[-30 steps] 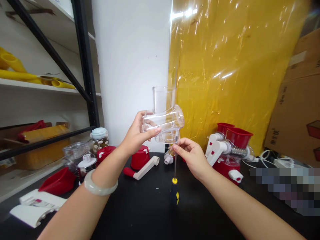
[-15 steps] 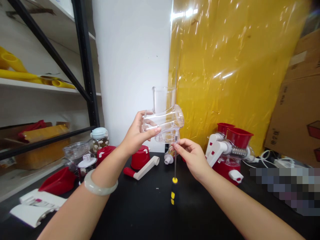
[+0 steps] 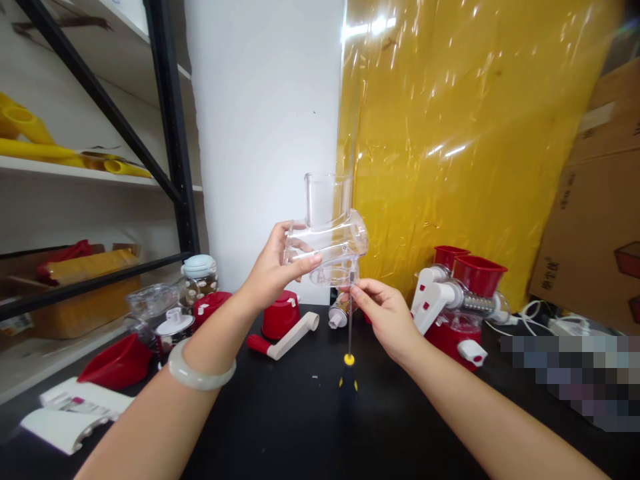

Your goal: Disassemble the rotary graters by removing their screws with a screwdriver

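My left hand [image 3: 280,267] is closed around the left end of a clear plastic drum-grater housing [image 3: 325,237], held in the air with its square feed chute upward. Below its underside, a screwdriver [image 3: 349,383] stands upright with its black and yellow handle down. The top of the shaft reaches into the base of the housing, where a dark piece shows through the plastic. My right hand [image 3: 385,310] pinches the shaft between thumb and fingertips, close beneath the base. Whether the tip sits in a screw is too small to tell.
Behind my hands lie a white crank handle [image 3: 293,337], a red base [image 3: 281,315] and a grating drum [image 3: 340,312]. An assembled red and white grater [image 3: 460,307] stands at right. Leftward are a red hopper [image 3: 117,363], white parts [image 3: 65,427] and a lidded jar [image 3: 199,277].
The screwdriver has turned about its shaft: its yellow handle patches now show at both sides. My right thumb has shifted slightly right. The housing and my left hand stay put.
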{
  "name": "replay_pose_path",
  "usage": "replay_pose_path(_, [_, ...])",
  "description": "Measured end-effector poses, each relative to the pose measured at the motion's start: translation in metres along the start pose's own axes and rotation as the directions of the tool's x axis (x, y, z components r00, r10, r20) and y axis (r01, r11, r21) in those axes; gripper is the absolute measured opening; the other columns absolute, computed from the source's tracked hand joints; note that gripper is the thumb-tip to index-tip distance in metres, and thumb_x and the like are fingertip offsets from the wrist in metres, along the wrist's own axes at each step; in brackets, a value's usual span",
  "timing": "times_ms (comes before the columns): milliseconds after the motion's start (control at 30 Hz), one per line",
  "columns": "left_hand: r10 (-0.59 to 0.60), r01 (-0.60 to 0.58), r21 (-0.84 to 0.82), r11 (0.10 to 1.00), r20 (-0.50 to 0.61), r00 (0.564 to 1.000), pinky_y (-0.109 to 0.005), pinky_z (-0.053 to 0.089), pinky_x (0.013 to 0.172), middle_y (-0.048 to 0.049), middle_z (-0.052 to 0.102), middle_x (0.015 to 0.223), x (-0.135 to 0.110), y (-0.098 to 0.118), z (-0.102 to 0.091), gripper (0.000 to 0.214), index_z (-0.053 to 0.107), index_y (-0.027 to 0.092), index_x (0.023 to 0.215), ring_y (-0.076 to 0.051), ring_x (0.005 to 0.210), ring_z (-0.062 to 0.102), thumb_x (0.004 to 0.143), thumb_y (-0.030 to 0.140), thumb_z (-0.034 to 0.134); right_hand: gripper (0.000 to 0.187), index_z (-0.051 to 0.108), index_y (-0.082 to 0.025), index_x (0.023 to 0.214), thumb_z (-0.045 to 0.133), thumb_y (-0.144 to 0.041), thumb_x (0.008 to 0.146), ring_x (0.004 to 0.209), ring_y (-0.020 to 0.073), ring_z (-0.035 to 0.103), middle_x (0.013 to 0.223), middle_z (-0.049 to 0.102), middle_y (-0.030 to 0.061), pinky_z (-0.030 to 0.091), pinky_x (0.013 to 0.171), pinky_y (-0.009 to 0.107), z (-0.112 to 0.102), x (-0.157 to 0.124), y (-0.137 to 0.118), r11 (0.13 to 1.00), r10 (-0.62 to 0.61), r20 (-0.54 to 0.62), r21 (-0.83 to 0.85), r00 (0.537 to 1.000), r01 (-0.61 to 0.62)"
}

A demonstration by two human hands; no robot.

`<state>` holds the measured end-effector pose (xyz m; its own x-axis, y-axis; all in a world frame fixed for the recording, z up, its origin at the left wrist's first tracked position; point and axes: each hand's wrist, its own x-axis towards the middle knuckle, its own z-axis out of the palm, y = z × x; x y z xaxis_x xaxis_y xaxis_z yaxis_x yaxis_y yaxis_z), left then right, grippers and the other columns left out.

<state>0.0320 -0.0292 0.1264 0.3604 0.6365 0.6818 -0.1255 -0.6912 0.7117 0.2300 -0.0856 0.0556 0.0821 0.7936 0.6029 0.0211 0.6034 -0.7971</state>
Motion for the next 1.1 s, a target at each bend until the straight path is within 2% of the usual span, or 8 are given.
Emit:
replay_pose_path(333, [-0.006, 0.006, 0.002, 1.0, 0.006, 1.0, -0.021, 0.044, 0.052, -0.0004, 0.055, 0.09, 0.0, 0.0018, 0.0005, 0.067, 0.045, 0.024, 0.12, -0.012, 0.069, 0.055, 0.069, 0.045, 0.083, 0.032, 0.073, -0.023, 0.079, 0.072, -0.055, 0.079, 0.07, 0.0158, 0.063, 0.077, 0.073, 0.0037, 0.051, 0.067, 0.03, 0.0002, -0.0007, 0.0028, 1.0, 0.004, 0.008, 0.009, 1.0, -0.004])
replay_pose_path(600, [0.0, 0.0, -0.004, 1.0, 0.009, 1.0, -0.021, 0.045, 0.052, -0.0006, 0.055, 0.093, -0.0013, 0.0015, 0.0007, 0.064, 0.046, 0.025, 0.119, -0.012, 0.069, 0.055, 0.07, 0.042, 0.083, 0.037, 0.065, -0.023, 0.069, 0.08, -0.056, 0.069, 0.064, 0.0143, 0.061, 0.068, 0.068, 0.0004, 0.051, 0.063, 0.029, 0.0033, -0.0003, -0.005, 0.998, 0.029, -0.039, 0.058, 0.999, -0.026])
replay_pose_path(1100, [-0.003, 0.003, 0.023, 1.0, 0.007, 1.0, -0.022, 0.046, 0.051, -0.0012, 0.053, 0.096, -0.0013, 0.004, 0.002, 0.069, 0.044, 0.024, 0.118, -0.009, 0.064, 0.051, 0.067, 0.047, 0.084, 0.031, 0.065, -0.023, 0.069, 0.082, -0.048, 0.068, 0.064, 0.0131, 0.058, 0.067, 0.065, -0.0012, 0.048, 0.064, 0.028, 0.0043, 0.0007, -0.0026, 0.998, 0.004, -0.094, 0.055, 0.996, 0.001])
